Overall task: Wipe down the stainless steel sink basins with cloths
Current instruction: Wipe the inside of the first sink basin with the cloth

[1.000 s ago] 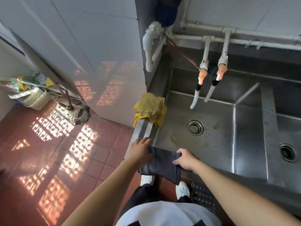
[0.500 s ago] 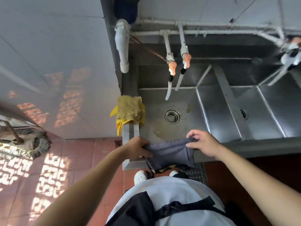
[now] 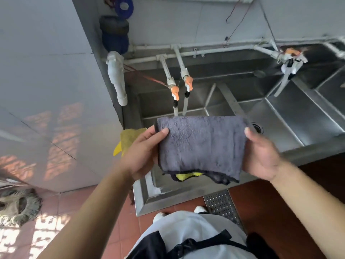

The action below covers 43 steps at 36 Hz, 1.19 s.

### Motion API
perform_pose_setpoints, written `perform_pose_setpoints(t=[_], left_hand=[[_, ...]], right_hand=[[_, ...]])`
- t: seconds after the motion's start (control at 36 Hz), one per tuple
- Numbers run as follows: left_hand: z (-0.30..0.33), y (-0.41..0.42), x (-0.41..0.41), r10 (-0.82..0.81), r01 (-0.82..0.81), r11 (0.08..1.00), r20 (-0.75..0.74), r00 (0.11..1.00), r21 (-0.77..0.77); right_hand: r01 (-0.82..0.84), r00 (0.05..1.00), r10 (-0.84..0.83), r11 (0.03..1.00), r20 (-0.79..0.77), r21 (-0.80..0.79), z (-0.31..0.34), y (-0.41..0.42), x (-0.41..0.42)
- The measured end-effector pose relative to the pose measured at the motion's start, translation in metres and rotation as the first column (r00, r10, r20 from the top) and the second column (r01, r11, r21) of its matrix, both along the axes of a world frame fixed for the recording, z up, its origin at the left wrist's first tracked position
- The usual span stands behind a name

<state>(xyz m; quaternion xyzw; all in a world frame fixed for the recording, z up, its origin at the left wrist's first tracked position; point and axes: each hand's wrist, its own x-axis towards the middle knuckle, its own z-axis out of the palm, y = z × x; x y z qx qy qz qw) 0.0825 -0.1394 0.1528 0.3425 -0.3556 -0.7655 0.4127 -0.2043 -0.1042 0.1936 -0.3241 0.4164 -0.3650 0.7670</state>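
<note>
A: Your fingers are clamped on the grey cloth [image 3: 201,144]: left hand [image 3: 143,156] pinches its left edge, thumb on top; right hand [image 3: 261,156] grips the right edge the same way.

B: Where is the cloth?

A: Mid-frame, held folded and flat above the sink's front rim [image 3: 168,199], a yellow layer showing at its lower hem.

B: And past it?

A: Just left of your left hand, a yellow cloth [image 3: 130,137] is draped over the sink edge. Further up, two orange-handled taps [image 3: 181,86] hang over the left basin [image 3: 196,101]. Right of centre, the middle basin [image 3: 298,124] shows its drain [image 3: 258,128] beside your right thumb.
</note>
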Motion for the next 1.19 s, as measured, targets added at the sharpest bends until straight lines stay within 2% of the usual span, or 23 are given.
perform_pose_setpoints(t=[0.03, 0.08, 0.14, 0.22, 0.33, 0.44, 0.53, 0.67, 0.75, 0.83, 0.89, 0.97, 1.06, 1.14, 1.19], left_hand=[[-0.008, 0.000, -0.001, -0.015, 0.015, 0.998, -0.008, 1.000, 0.053], [-0.028, 0.003, 0.000, -0.079, 0.077, 0.989, 0.006, 0.997, 0.124], [-0.050, 0.009, 0.005, -0.144, 0.138, 0.977, 0.023, 0.989, 0.165], [-0.070, 0.023, 0.011, -0.181, 0.175, 0.965, 0.017, 0.983, 0.193], [-0.086, 0.036, 0.017, -0.164, 0.172, 0.962, -0.053, 0.985, 0.214], [-0.088, 0.031, 0.011, -0.143, 0.150, 0.954, -0.043, 0.989, 0.260], [-0.090, 0.028, 0.009, -0.109, 0.098, 0.947, 0.019, 0.994, 0.305], [-0.081, 0.018, -0.002, -0.160, 0.103, 0.959, 0.204, 0.966, 0.263], [-0.070, 0.014, -0.019, -0.109, 0.060, 0.987, 0.350, 0.931, 0.148], [-0.058, 0.016, -0.041, -0.061, 0.069, 0.998, 0.539, 0.840, 0.005], [-0.051, 0.020, -0.054, -0.065, 0.099, 0.995, 0.578, 0.814, -0.028], [-0.038, 0.029, -0.069, -0.062, 0.102, 0.994, 0.568, 0.821, -0.039], [-0.030, 0.030, -0.081, -0.108, 0.121, 0.993, 0.487, 0.867, 0.004], [-0.027, 0.029, -0.088, -0.175, 0.152, 0.984, 0.402, 0.899, 0.088], [-0.026, 0.027, -0.086, -0.223, 0.174, 0.968, 0.303, 0.927, 0.180]], right_hand=[[-0.015, 0.999, 0.011, 0.995, 0.041, 0.094, -0.017, 0.008, 0.011], [0.056, 0.998, -0.054, 0.973, -0.016, 0.224, -0.046, 0.021, 0.028], [0.127, 0.985, -0.095, 0.965, -0.143, 0.229, -0.062, 0.026, 0.035], [0.080, 0.972, -0.026, 0.970, -0.234, 0.228, -0.068, 0.028, 0.029], [-0.045, 0.959, 0.110, 0.969, -0.262, 0.244, -0.073, 0.032, 0.013], [0.012, 0.979, 0.038, 0.970, -0.198, 0.242, -0.073, 0.021, 0.009], [0.061, 0.986, -0.014, 0.959, -0.167, 0.278, -0.080, 0.014, 0.010], [0.121, 0.949, -0.021, 0.946, -0.314, 0.300, -0.089, 0.000, 0.026], [0.165, 0.936, -0.066, 0.950, -0.346, 0.266, -0.091, -0.007, 0.044], [0.207, 0.928, -0.120, 0.953, -0.352, 0.223, -0.090, -0.012, 0.068], [0.228, 0.932, -0.156, 0.955, -0.327, 0.192, -0.090, -0.014, 0.082], [0.275, 0.948, -0.234, 0.943, -0.216, 0.188, -0.095, -0.014, 0.092], [0.277, 0.961, -0.266, 0.941, -0.081, 0.197, -0.094, -0.012, 0.089], [0.229, 0.966, -0.210, 0.966, -0.152, 0.121, -0.098, -0.009, 0.083], [0.280, 0.953, -0.259, 0.950, -0.155, 0.139, -0.103, -0.010, 0.074]])
